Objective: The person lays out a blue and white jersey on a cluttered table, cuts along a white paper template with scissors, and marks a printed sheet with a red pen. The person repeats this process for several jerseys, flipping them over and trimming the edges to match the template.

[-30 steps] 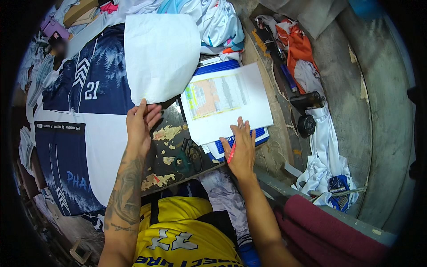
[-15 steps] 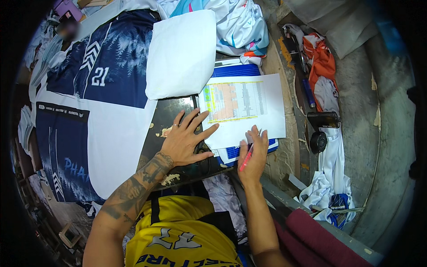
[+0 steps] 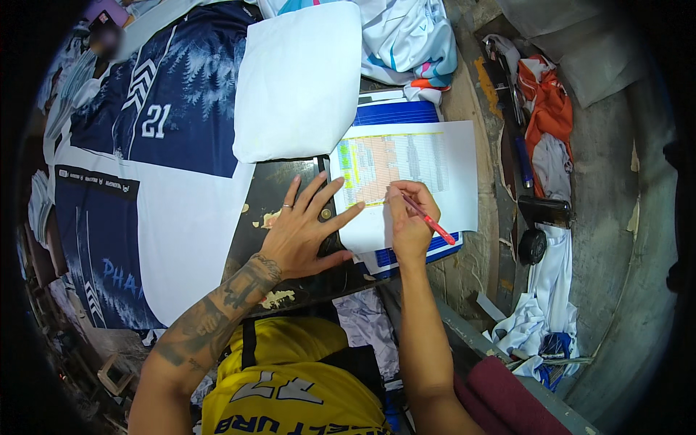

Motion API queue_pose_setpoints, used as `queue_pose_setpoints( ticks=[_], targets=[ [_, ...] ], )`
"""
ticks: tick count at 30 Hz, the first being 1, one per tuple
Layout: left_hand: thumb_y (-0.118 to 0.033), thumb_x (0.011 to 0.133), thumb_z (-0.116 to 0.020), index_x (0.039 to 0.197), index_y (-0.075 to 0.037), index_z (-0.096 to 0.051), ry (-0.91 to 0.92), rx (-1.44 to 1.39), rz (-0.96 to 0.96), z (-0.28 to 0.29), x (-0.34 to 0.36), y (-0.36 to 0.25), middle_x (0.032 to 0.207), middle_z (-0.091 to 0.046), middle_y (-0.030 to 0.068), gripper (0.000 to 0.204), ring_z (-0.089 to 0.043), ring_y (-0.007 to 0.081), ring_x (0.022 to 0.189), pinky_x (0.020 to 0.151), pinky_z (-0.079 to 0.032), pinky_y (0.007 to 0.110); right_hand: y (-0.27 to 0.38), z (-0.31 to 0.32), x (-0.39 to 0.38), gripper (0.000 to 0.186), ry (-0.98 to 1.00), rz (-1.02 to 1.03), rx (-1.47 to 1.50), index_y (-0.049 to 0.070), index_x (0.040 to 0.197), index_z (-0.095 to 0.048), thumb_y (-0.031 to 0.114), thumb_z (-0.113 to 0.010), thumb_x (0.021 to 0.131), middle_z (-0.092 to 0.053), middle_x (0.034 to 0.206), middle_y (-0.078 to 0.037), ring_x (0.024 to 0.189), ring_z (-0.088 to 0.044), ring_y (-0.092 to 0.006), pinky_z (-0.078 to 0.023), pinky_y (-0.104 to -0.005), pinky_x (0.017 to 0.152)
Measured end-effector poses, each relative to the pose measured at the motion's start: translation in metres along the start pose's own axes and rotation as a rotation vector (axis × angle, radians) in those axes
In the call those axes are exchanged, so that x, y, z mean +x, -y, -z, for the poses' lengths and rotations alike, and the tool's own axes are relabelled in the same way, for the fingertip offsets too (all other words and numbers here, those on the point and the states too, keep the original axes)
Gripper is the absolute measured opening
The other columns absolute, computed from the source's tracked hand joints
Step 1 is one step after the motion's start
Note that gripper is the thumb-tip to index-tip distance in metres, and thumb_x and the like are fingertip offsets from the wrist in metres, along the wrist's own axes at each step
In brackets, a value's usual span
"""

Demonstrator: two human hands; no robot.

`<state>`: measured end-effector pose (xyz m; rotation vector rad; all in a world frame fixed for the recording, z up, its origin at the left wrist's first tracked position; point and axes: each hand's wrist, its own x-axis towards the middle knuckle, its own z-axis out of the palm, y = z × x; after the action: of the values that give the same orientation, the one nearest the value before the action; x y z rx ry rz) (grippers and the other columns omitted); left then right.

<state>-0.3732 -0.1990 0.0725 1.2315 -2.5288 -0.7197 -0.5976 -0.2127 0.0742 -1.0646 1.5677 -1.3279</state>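
Note:
A white sheet of paper (image 3: 435, 217) with a printed, colour-marked table lies on a blue and white pad or folder (image 3: 406, 114). My right hand (image 3: 413, 225) rests on the sheet, its fingers closed round a red pen (image 3: 433, 222). The pen's tip end is hidden by the fingers, near the lower edge of the printed table. My left hand (image 3: 304, 225), with a ring on one finger, lies flat with fingers spread. Its fingertips reach the sheet's left edge; the palm is over the dark tabletop (image 3: 275, 185).
Left of the sheet lies white fabric (image 3: 188, 217) with navy printed jersey panels (image 3: 196, 87). A folded white cloth (image 3: 297, 80) sits behind my left hand. Colourful white fabric (image 3: 409, 43) is heaped beyond. At right are an orange cloth (image 3: 544, 101) and a black tape roll (image 3: 532, 246).
My right hand has turned and moved up onto the sheet, its fingers now gathered round the pen with the red end pointing down right. My left hand stays almost still.

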Motion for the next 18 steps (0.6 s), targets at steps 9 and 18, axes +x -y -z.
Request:
queue_pose_setpoints(
  ticks=[9,18],
  targets=[
    [-0.029,0.08,-0.085,0.146,-0.01,-0.057,-0.14,0.0,0.103,-0.002,-0.003,-0.007,0.16,-0.045,0.0213,0.075,-0.034,0.0441,0.157,0.131,-0.018,0.065,-0.011,0.009,-0.003,0.009,-0.058,0.037,-0.059,-0.003,0.11,-0.072,0.004,-0.07,0.104,-0.072,0.092,-0.004,0.083,-0.064,-0.0084,-0.052,-0.0248,0.076],
    [-0.019,0.083,-0.077,0.131,-0.003,-0.064,-0.36,-0.032,0.446,-0.004,0.01,-0.07,0.126,-0.06,0.013,0.052,-0.053,0.031,0.124,0.098,-0.034,0.051,0.003,0.016,0.0,0.024,0.077,0.03,-0.349,-0.002,0.124,-0.073,0.014,-0.072,0.105,-0.078,0.106,-0.016,0.098,-0.074,-0.0213,-0.059,-0.034,0.085]
  ],
)
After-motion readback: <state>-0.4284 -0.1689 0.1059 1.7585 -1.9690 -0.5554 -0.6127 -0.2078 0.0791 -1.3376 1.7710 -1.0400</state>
